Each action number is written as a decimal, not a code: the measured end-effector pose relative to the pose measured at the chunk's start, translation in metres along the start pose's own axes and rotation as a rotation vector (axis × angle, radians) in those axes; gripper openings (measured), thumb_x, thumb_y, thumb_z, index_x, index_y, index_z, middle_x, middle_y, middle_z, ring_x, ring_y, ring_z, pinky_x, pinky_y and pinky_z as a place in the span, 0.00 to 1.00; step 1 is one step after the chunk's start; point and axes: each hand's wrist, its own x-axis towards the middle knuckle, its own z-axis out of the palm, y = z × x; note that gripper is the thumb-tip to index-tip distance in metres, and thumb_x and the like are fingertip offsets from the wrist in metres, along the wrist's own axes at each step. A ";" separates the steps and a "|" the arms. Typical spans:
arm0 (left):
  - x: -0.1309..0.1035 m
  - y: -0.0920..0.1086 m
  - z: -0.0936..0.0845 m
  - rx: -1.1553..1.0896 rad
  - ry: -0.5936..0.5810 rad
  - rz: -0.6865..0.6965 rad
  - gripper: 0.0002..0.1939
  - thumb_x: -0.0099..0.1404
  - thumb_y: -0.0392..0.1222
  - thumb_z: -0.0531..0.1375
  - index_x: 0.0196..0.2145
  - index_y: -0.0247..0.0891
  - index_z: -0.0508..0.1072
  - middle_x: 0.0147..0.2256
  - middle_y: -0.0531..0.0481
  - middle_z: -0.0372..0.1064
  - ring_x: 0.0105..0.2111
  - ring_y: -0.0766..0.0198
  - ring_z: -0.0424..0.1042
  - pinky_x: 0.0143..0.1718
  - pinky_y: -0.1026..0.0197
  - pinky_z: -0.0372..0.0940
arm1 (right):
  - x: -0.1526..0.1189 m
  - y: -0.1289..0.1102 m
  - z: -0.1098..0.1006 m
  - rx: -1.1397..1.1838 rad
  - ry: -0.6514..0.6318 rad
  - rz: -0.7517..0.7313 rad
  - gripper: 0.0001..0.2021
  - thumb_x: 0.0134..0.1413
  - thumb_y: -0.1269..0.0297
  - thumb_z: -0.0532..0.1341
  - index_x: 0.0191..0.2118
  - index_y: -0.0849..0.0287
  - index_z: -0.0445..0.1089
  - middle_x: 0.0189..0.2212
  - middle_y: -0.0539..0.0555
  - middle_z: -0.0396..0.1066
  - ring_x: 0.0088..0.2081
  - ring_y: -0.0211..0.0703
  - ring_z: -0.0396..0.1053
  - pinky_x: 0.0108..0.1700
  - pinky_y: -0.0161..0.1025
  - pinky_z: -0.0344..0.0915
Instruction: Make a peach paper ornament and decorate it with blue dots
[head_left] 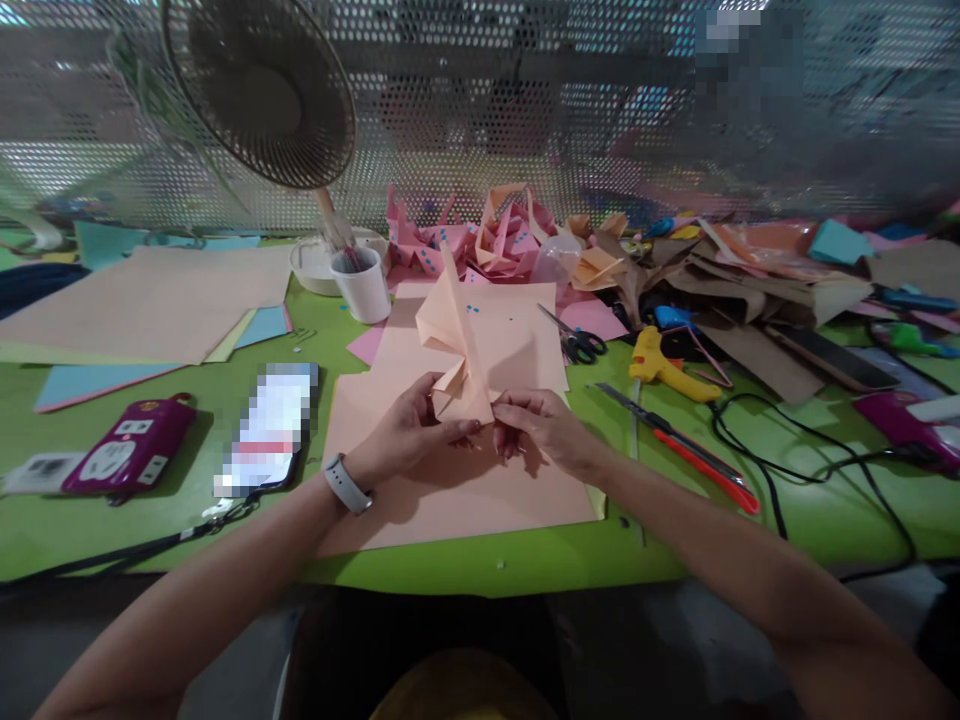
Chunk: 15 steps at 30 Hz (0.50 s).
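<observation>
A folded peach paper piece (457, 325) with a long upright strip is held above the sheets in front of me. My left hand (420, 425) is closed on its lower left side, thumb in front. On the lower right corner, my right hand (536, 420) pinches the paper between thumb and fingers. Both hands are over a large peach sheet (420, 510) lying on the green table. Behind it lies another peach sheet (525, 330) with a few blue dots. Some of my fingertips are hidden by the folded paper.
Scissors (577, 335), a yellow glue gun (667, 365) and a red utility knife (690, 455) lie to the right, near a black cable (817, 475). A phone (270, 430), a white cup (361, 285) and a fan (262, 95) are left. Pink folded papers (510, 240) pile up behind.
</observation>
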 end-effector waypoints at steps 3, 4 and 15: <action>0.000 0.003 -0.001 0.028 0.018 -0.017 0.24 0.55 0.41 0.70 0.46 0.35 0.67 0.40 0.46 0.75 0.38 0.60 0.76 0.38 0.62 0.70 | 0.000 0.002 -0.001 -0.024 -0.018 0.019 0.12 0.53 0.56 0.63 0.29 0.61 0.69 0.20 0.48 0.72 0.21 0.32 0.69 0.24 0.30 0.66; 0.000 0.005 -0.001 0.008 0.044 -0.022 0.24 0.54 0.41 0.71 0.46 0.36 0.67 0.40 0.46 0.75 0.38 0.61 0.76 0.37 0.63 0.69 | 0.000 0.002 -0.001 -0.041 -0.030 0.030 0.12 0.53 0.57 0.63 0.29 0.61 0.69 0.20 0.48 0.72 0.21 0.32 0.69 0.23 0.30 0.66; 0.000 0.011 0.005 -0.127 0.071 -0.076 0.29 0.53 0.38 0.71 0.48 0.39 0.62 0.33 0.51 0.76 0.31 0.65 0.76 0.33 0.66 0.68 | -0.001 0.002 0.005 -0.100 -0.088 0.070 0.10 0.54 0.60 0.62 0.29 0.62 0.68 0.19 0.48 0.73 0.18 0.32 0.69 0.20 0.28 0.66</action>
